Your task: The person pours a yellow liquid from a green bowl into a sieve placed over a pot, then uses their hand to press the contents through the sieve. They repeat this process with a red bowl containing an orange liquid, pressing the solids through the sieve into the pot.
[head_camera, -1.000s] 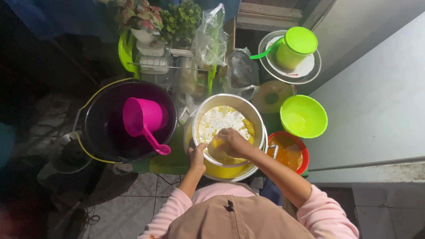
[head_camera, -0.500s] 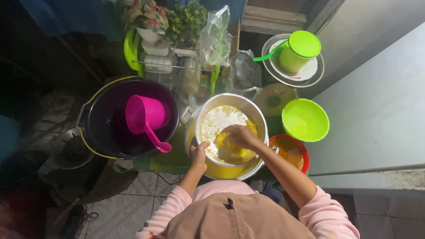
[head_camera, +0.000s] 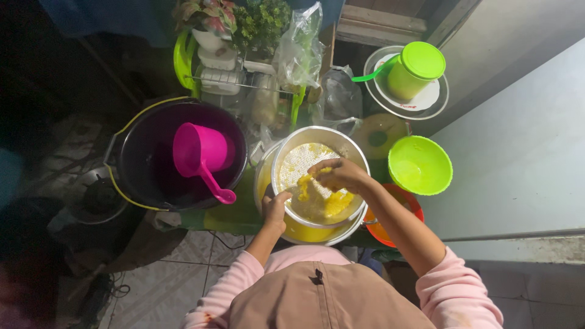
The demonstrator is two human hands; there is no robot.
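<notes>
Right hand point(head_camera: 340, 175) is down inside the metal strainer point(head_camera: 317, 176), fingers curled over a clump of yellow mash point(head_camera: 332, 201) and pressing it against the mesh, while the left hand point(head_camera: 275, 208) grips the near rim to steady it. The strainer sits on top of a yellow basin point(head_camera: 304, 233), which appears to rest on a low green bench point(head_camera: 234, 213), not on the floor tiles. The risk here, as I read it: the strainer only rests on the basin's edge, so a hard push off-centre could tip it and send mash over the side, and a one-handed grip on a wet rim could slip. Tight quarters too. The black bucket point(head_camera: 177, 155) with the pink dipper point(head_camera: 201, 155) sits just beside the left elbow's path, the dipper handle pointing toward the basin. On the right, a green bowl point(head_camera: 420, 164) and an orange tub point(head_camera: 390, 228) crowd the forearm, so a wide swing could knock either. Behind, a lidded green jug point(head_camera: 415, 70) stands on a plate point(head_camera: 436, 103), and a dish rack point(head_camera: 244, 79) with plastic bags and a potted plant blocks the far side.
</notes>
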